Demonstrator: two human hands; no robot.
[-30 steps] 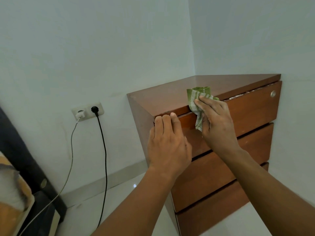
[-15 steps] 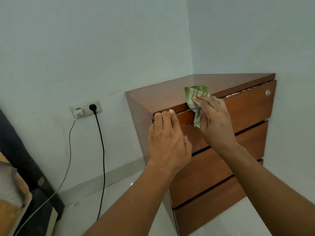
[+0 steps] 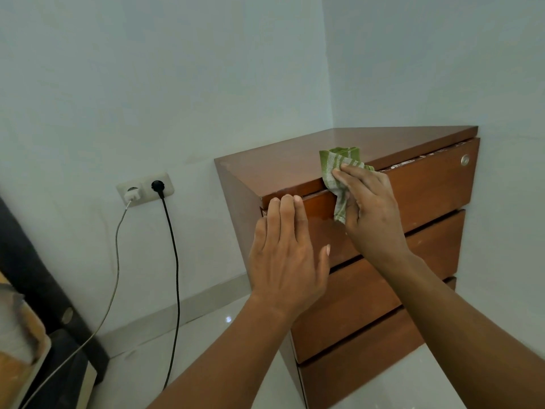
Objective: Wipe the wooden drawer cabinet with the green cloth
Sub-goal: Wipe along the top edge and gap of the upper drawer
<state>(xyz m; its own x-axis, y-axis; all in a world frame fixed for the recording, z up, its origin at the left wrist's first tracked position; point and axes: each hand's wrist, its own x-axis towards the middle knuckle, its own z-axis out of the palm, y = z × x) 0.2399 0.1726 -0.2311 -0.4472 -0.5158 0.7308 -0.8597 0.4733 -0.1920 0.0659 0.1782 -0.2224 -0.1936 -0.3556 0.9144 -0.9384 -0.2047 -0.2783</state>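
The wooden drawer cabinet [image 3: 427,184] stands in the room's corner, with three drawer fronts facing me. My right hand [image 3: 371,211] presses the green striped cloth [image 3: 336,169] against the top edge of the top drawer, where it meets the cabinet's top. Part of the cloth hangs down under my palm. My left hand [image 3: 287,258] lies flat on the left end of the top drawer front, fingertips hooked at its upper edge. A round silver lock [image 3: 465,160] sits at the drawer's right end.
A wall socket [image 3: 144,188] left of the cabinet holds a white charger and a black plug, their cables [image 3: 175,278] hanging to the tiled floor. A dark frame with bedding [image 3: 17,335] fills the lower left. Walls close in behind and to the right.
My right hand and the cloth have stayed at the same spot on the drawer's top edge. My left hand keeps its place. The view has shifted slightly.
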